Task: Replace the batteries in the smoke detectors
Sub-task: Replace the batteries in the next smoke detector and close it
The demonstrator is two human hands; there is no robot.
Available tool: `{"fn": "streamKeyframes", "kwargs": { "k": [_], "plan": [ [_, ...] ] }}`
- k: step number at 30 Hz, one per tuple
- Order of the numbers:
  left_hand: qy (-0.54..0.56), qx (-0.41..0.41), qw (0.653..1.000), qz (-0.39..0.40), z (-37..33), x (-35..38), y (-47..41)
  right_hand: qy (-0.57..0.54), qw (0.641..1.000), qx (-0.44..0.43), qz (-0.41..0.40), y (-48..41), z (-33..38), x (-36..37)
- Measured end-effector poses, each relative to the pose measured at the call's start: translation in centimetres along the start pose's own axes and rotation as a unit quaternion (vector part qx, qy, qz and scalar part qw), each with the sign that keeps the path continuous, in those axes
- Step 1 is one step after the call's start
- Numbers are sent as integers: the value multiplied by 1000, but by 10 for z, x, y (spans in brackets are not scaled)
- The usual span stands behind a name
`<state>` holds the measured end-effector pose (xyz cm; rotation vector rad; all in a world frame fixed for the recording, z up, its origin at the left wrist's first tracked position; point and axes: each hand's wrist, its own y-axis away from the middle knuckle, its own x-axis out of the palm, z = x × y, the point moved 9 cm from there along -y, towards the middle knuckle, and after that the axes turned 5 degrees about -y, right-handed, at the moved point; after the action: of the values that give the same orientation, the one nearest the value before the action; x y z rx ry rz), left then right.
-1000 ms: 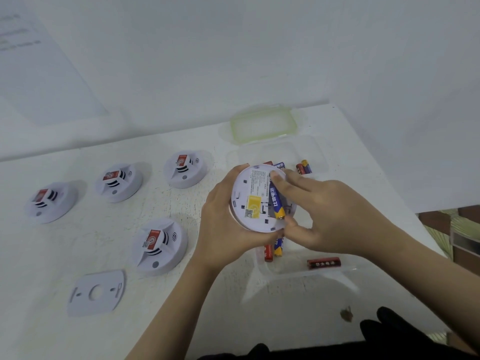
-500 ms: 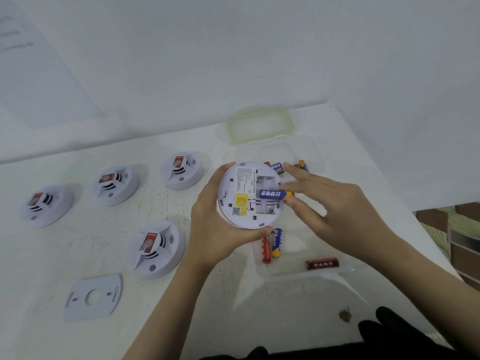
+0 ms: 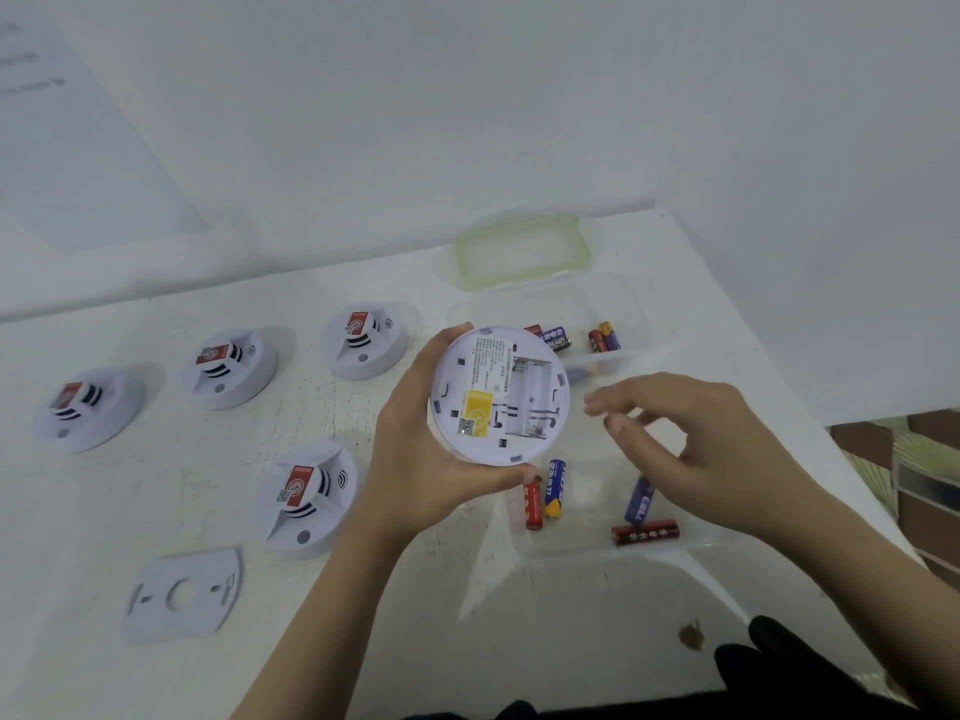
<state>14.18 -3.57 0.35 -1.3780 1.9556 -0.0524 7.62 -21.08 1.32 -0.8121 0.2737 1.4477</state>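
The smoke detector sits back-up in the left hand, its battery bay now empty: the blue battery pinched there half a second ago lies in the clear tray just right of the detector. The right hand hovers loosely spread, holding nothing. The bay's contacts are blurred.

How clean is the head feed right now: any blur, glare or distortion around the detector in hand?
Head view: the right hand is motion-blurred at the fingertips; the held smoke detector in the left hand is sharp enough to show an empty battery bay; its label print is unreadable; lighting is flat, shadows soft; the table edge bows from the wide lens.
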Motion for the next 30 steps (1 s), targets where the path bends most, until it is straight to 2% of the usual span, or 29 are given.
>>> {"fn": "streamKeyframes", "kwargs": {
  "k": [2,5,9,15,20,25,27,30],
  "plan": [
    [15,-4,1000,-2,-3,2,0,-98,994,39,-6,-5,0,4],
    [63,-14,998,-10,-4,7,0,-254,958,133,17,-13,-8,19],
    [82,-26,996,-6,-1,10,-2,-321,935,153,8,-25,-9,21],
    [7,-15,1000,18,10,8,-3,-295,946,119,70,-43,-9,17],
    [88,-59,991,81,23,24,-1,-281,941,121,145,-53,-16,29],
    [24,-14,998,50,13,11,-5,-279,933,125,187,-64,-26,37],
    [-4,-5,999,34,11,5,-7,-220,952,112,179,-77,-32,31],
    [-33,-8,999,18,14,-2,-7,-46,988,69,127,-104,-44,15]
  ]
}}
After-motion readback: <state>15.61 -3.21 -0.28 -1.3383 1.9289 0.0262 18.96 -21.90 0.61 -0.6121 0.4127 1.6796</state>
